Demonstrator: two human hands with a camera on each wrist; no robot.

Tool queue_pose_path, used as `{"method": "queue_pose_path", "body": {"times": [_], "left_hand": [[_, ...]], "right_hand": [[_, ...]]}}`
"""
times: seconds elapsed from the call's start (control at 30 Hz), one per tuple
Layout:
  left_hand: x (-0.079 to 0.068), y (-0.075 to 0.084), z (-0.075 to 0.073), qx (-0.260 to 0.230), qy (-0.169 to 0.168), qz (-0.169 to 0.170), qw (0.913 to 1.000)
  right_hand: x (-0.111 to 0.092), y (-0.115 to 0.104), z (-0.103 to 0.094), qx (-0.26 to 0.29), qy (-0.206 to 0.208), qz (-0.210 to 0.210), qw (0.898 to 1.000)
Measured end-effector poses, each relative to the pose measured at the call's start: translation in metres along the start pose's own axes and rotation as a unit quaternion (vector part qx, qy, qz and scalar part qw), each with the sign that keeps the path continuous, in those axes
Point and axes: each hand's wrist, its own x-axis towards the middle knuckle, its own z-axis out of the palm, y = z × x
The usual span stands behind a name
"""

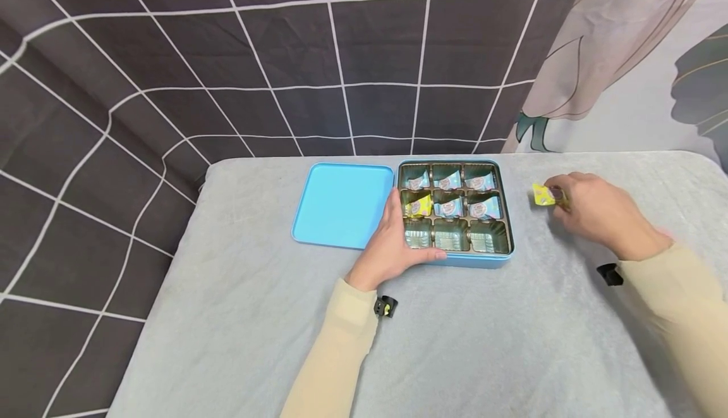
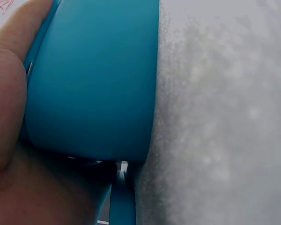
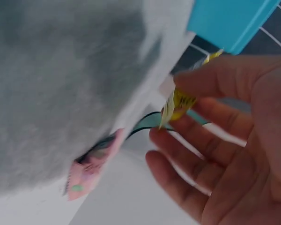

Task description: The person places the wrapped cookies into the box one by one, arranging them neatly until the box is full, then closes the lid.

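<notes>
A light blue tin (image 1: 457,262) stands uncovered, with a divided insert inside. Its back row holds blue-and-white wrapped candies (image 1: 448,181). In the middle row, a yellow wrapped candy (image 1: 419,206) sits left of two blue-and-white ones. The front row shows bare clear plastic. My left hand (image 1: 392,244) rests against the tin's front left corner, fingers straight along its left side and thumb along the front rim. To the right of the tin, my right hand (image 1: 600,209) pinches another yellow wrapped candy (image 3: 181,102) between thumb and fingers, just above the table.
The blue lid (image 1: 343,206) lies left of the tin. A pink wrapped candy (image 3: 94,166) lies on the grey cloth-covered table (image 1: 256,317) beyond my right hand. A dark checked curtain (image 1: 375,45) hangs behind the table's back edge.
</notes>
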Motion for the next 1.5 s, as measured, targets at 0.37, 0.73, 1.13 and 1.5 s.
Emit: {"method": "queue_pose_path", "body": {"times": [0.37,0.73,1.13,1.5], "left_hand": [[0.0,0.001,0.0,-0.003,-0.001,0.0,1.0],[0.0,0.0,0.0,-0.003,-0.002,-0.001,1.0],[0.0,0.0,-0.001,0.001,-0.001,0.001,1.0],[0.0,0.0,-0.001,0.003,0.0,0.008,1.0]], "right_hand": [[-0.004,-0.022,-0.011,0.001,0.053,0.051,0.997],[-0.006,-0.04,-0.021,0.003,0.071,0.064,0.995],[-0.007,-0.066,-0.032,0.012,0.089,0.064,0.994],[-0.004,-0.091,-0.034,0.003,0.107,0.022,0.994]]}}
